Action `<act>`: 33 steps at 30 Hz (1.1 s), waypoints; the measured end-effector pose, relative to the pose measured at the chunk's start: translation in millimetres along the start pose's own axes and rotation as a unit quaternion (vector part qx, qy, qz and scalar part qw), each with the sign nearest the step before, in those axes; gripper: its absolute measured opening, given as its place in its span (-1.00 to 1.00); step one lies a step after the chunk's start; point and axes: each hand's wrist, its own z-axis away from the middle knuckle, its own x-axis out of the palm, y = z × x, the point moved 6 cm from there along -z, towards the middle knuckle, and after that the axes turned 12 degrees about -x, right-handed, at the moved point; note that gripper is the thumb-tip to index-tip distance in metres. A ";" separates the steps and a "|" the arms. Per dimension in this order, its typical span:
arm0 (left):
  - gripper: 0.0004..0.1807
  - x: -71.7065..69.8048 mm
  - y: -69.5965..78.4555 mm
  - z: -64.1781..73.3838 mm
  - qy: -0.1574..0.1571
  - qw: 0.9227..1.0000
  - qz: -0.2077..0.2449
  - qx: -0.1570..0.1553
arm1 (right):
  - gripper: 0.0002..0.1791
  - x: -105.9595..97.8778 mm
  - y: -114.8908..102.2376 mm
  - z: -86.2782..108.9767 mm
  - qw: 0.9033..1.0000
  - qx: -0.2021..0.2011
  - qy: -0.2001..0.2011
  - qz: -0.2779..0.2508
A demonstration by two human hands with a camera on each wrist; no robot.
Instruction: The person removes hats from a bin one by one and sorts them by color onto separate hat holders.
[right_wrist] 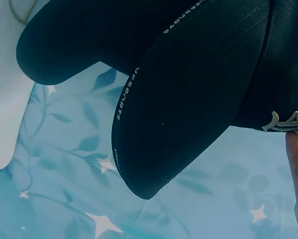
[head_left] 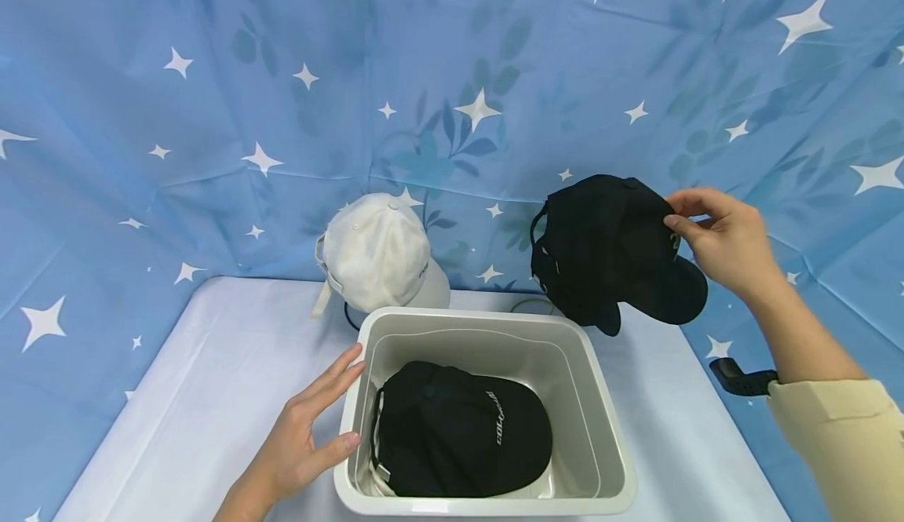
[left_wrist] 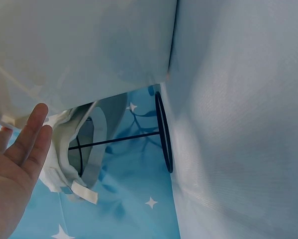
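Note:
My right hand (head_left: 727,243) pinches a black baseball cap (head_left: 671,290) near the front of its crown, at the back right. Just behind it shows the brim of a second black cap (right_wrist: 59,55), partly hidden by the held one. With fingers spread, my left hand (head_left: 300,428) touches the left rim of a light grey plastic bin (head_left: 614,436). Inside the bin lies a black cap (head_left: 452,428) with white lettering, its brim toward the right. Something whitish peeks out beneath that cap.
A white cap (head_left: 381,247) hangs on a black wire stand (left_wrist: 161,132) behind the bin, at the left. Part of a thin wire ring (head_left: 533,302) shows below the black caps. The white-covered table (head_left: 233,365) ends at a blue star-patterned curtain (head_left: 212,114).

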 end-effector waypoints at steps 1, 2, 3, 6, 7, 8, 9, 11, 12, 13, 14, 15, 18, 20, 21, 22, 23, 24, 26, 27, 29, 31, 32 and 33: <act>-0.15 0.1 0.0 0.0 0.000 1.000 0.001 0.000 | -0.80 1.0 1.7 0.6 1.000 0.004 -0.003 0.002; -0.15 0.0 -0.1 0.0 0.000 1.000 0.001 -0.001 | -0.80 1.9 3.3 1.2 1.000 0.007 -0.005 0.003; -0.15 0.0 -0.2 0.1 -0.001 1.000 0.001 -0.001 | -0.80 2.8 4.8 1.7 1.000 0.009 -0.007 0.004; -0.14 0.2 -0.6 0.1 0.000 1.000 -0.001 -0.001 | -0.80 5.2 8.7 3.1 1.000 0.015 -0.011 0.005; -0.14 0.2 -0.8 0.2 0.000 1.000 -0.002 -0.002 | -0.80 6.0 9.8 3.6 1.000 0.017 -0.012 0.005; -0.14 0.1 -1.0 0.2 0.000 1.000 -0.002 -0.002 | -0.80 7.0 11.3 3.8 1.000 0.018 -0.013 0.005; -0.14 0.2 -1.2 0.3 0.000 1.000 -0.003 -0.003 | -0.80 8.0 12.6 4.1 1.000 0.019 -0.014 0.005; -0.14 0.1 -1.5 0.5 0.000 1.000 -0.003 -0.004 | -0.80 10.1 14.1 4.6 1.000 0.020 -0.016 0.005; -0.14 0.3 -1.5 0.5 0.000 1.000 -0.003 -0.003 | -0.80 11.3 14.8 4.8 1.000 0.020 -0.017 0.005; -0.14 0.4 -1.7 0.5 0.000 1.000 -0.002 -0.004 | -0.81 12.5 15.3 4.9 1.000 0.020 -0.018 0.004; -0.14 0.4 -1.7 0.6 0.000 1.000 -0.002 -0.004 | -0.81 13.7 15.8 5.1 1.000 0.020 -0.018 0.004; -0.14 0.6 -1.6 0.6 0.000 1.000 -0.001 -0.004 | -0.81 14.9 15.9 5.3 1.000 0.021 -0.019 0.003; -0.14 0.7 -1.4 0.6 0.001 1.000 0.000 -0.002 | -0.81 19.0 18.3 6.1 0.999 0.022 -0.026 0.003; -0.15 0.8 -1.3 0.7 0.001 1.000 0.000 -0.002 | -0.81 21.9 20.6 7.0 0.999 0.024 -0.031 0.001; -0.15 1.0 -1.3 0.7 0.001 1.000 0.000 -0.002 | -0.81 23.2 21.8 7.5 0.999 0.024 -0.034 0.001; -0.15 1.0 -1.4 0.7 0.001 1.000 -0.001 -0.003 | -0.81 24.3 22.8 7.9 0.999 0.024 -0.035 0.001; -0.15 1.1 -1.4 0.6 0.001 1.000 -0.002 -0.003 | -0.81 25.2 23.8 8.3 0.999 0.024 -0.036 0.002; -0.15 1.1 -1.3 0.4 0.001 1.000 -0.003 -0.003 | -0.81 25.9 24.4 8.7 0.999 0.024 -0.036 0.002; -0.15 0.7 -1.3 0.2 0.002 1.000 -0.005 -0.003 | -0.81 27.3 25.9 9.3 0.999 0.024 -0.034 0.003; -0.15 0.4 -1.3 0.1 0.002 1.000 -0.006 -0.004 | -0.82 28.0 26.9 9.7 0.999 0.026 -0.035 0.004; -0.15 -0.2 -1.2 -0.2 0.002 1.000 -0.008 -0.006 | -0.81 30.1 29.2 10.4 0.999 0.031 -0.038 0.005; -0.15 -0.5 -1.1 -0.4 0.002 1.000 -0.008 -0.007 | -0.81 32.6 32.1 11.4 0.998 0.038 -0.043 0.006; -0.15 -0.6 -1.0 -0.4 0.001 1.000 -0.008 -0.008 | -0.81 33.9 33.6 11.9 0.998 0.042 -0.045 0.006; -0.15 -0.6 -0.8 -0.4 0.001 1.000 -0.007 -0.008 | -0.81 35.2 35.0 12.5 0.998 0.045 -0.048 0.006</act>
